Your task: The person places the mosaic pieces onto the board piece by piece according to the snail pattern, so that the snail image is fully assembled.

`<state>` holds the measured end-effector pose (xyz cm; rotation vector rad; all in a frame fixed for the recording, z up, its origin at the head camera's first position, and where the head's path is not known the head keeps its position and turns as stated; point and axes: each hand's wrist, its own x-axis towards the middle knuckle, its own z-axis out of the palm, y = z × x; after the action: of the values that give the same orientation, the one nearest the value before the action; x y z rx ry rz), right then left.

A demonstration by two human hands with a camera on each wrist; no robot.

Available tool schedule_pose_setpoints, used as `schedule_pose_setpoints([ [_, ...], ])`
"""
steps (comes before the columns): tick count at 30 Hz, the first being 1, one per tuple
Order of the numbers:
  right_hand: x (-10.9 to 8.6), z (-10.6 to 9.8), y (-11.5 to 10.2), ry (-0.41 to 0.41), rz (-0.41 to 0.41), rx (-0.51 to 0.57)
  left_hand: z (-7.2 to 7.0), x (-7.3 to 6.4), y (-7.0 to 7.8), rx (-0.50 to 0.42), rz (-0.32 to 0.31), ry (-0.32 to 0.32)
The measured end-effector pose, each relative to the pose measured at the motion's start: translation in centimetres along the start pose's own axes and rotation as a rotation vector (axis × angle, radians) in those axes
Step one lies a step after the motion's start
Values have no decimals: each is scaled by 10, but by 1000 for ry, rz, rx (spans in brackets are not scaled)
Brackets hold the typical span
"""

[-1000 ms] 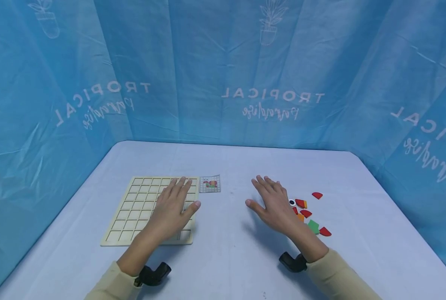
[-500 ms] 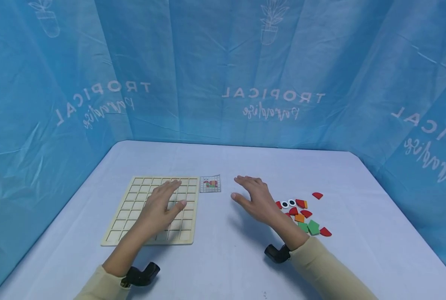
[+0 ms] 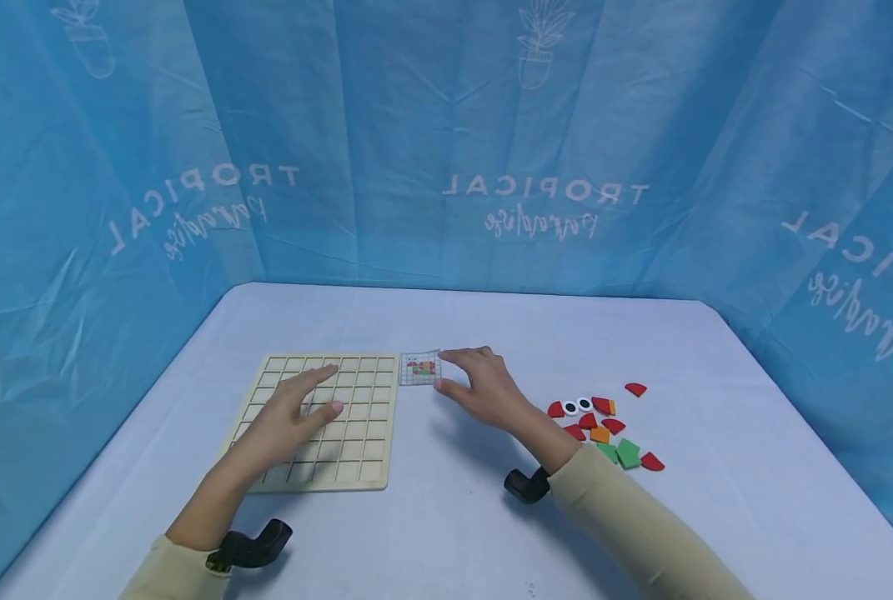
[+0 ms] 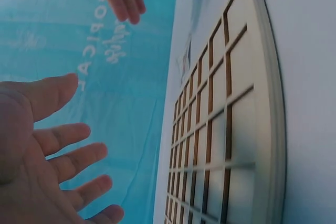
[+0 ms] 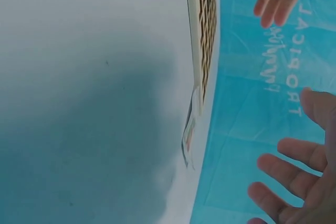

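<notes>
My left hand [image 3: 284, 421] hovers over a pale wooden grid board [image 3: 367, 425], fingers spread and holding nothing; the left wrist view shows its fingers apart from the board. My right hand [image 3: 487, 387] is held above the table just right of a small picture card [image 3: 419, 368], its thumb and forefinger overlapping the card's right edge in the head view. In the right wrist view its fingers are spread with nothing between them. The card, printed with a coloured figure on a grid, lies against the board's upper right corner and curls up slightly in the right wrist view [image 5: 189, 135].
Right of my right hand lie loose flat pieces: red quarter-rounds [image 3: 652, 462], green pieces [image 3: 628, 453], an orange square [image 3: 599, 435] and two white eye discs [image 3: 584, 405]. A white cloth covers the table [image 3: 446, 533]. Blue curtains [image 3: 431, 233] surround its back and sides.
Both hands have moved left. The right hand has come from beside the loose pieces to the card's edge, while the left hand has slid further over the board. The card and pieces stay put.
</notes>
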<state>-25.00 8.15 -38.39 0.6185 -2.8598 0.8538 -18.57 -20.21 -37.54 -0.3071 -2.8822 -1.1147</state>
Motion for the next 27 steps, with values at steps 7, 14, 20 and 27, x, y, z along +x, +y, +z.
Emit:
schedule_pose_setpoints([
  [7,14,6,3,-37,0,-3,-14,-1,-16,-26,-1,-26],
  [14,26,11,6,-59,-10,20,-31,-4,-32,-52,-47,-65],
  [20,35,15,6,-90,2,51,-42,-5,-50,-76,-60,-78],
  [27,47,23,8,-109,20,43,-53,-3,-70,-51,-81,-137],
])
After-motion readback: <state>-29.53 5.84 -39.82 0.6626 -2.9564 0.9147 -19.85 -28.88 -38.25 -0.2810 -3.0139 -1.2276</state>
